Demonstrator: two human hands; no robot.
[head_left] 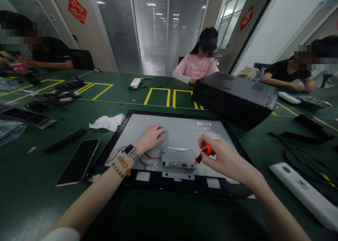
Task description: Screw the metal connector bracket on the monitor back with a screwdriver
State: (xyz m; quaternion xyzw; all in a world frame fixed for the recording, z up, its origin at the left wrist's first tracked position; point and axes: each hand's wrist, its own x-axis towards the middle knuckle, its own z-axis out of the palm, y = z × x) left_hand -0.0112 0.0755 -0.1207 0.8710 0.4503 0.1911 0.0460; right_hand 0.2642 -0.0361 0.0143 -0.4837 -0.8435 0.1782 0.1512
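A monitor panel (182, 126) lies flat in front of me, its grey metal back facing up inside a black frame. Near its front edge sits a metal bracket (174, 168) with a white and a blue video port. My right hand (215, 153) grips an orange and black screwdriver (206, 150), whose tip reaches the bracket's right side; whether it sits in a screw I cannot tell. My left hand (151, 138) rests flat on the panel's back, fingers stretched, holding nothing. Thin coloured wires (145, 161) run below that hand to the bracket.
A black phone (79, 161) and a crumpled tissue (107, 122) lie left of the panel. A large black casing (232, 93) stands behind it at right. A white device (301, 188) and cables lie on the right. Several people sit around the green table (121, 96).
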